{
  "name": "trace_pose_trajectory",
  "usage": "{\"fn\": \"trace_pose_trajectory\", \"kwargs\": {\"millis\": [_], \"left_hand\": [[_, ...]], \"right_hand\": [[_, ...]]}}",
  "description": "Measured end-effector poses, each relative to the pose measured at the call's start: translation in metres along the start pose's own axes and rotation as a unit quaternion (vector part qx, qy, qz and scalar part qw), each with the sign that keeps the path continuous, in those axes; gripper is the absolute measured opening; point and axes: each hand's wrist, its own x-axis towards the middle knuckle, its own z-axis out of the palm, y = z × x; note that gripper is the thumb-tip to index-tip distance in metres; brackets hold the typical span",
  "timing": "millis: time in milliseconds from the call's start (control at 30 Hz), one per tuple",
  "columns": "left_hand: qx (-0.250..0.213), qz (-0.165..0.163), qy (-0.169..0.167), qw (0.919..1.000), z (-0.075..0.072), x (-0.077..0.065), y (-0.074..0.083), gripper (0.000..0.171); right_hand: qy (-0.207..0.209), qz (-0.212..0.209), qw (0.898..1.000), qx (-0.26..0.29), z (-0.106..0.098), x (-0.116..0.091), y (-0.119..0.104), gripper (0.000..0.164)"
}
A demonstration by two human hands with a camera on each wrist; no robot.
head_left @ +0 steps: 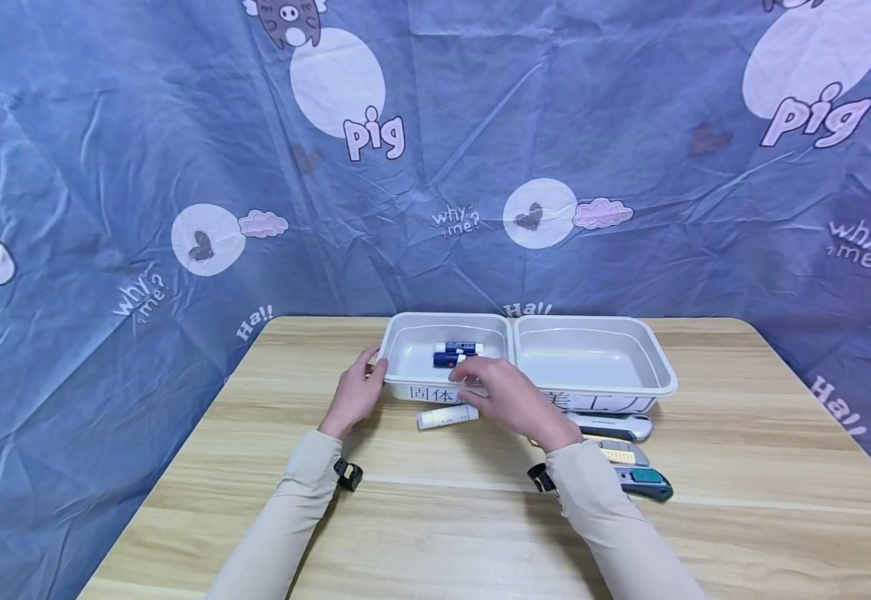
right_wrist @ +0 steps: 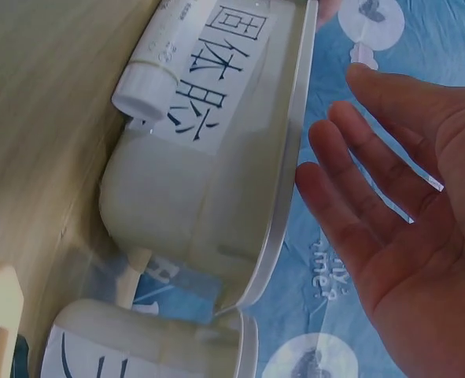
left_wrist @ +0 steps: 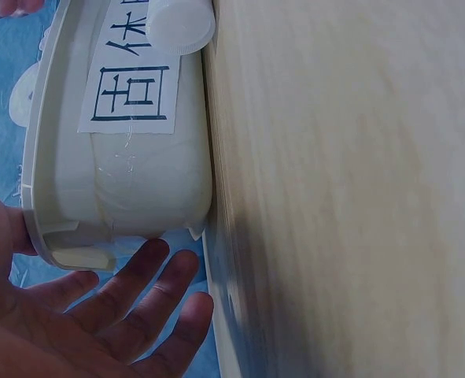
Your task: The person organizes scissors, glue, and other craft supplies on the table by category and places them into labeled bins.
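My left hand (head_left: 355, 396) is at the left end of the left white plastic box (head_left: 405, 389), its thumb over the rim and its fingers outside the end wall. Inside that box lie two blue-and-white glue sticks (head_left: 446, 360), partly hidden by my right hand (head_left: 506, 396). That hand hovers over the box's front rim, fingers apart and loosely bent, with nothing between them in the right wrist view. A white glue stick (head_left: 446, 417) lies on the table before the box, also seen in the right wrist view as a white tube (right_wrist: 157, 67) against the label.
A second white box (head_left: 593, 390) adjoins on the right, also labelled in front. Several utility knives (head_left: 641, 475) lie before it, partly under my right forearm. The wooden table (head_left: 420, 533) ends at a blue printed cloth (head_left: 435, 167) behind.
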Motion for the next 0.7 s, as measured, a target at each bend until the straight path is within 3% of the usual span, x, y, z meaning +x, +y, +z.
{"fn": "trace_pose_trajectory", "kwargs": {"millis": [367,700], "left_hand": [[0.000,0.001,0.003,1.0000,0.000,0.001,-0.001,0.046],[-0.003,0.004,0.003,1.0000,0.000,0.001,-0.002,0.046]], "right_hand": [[-0.033,-0.034,0.999,-0.020,0.012,0.001,-0.003,0.021],[-0.074,-0.026,0.997,-0.029,0.023,-0.002,-0.002,0.024]]}}
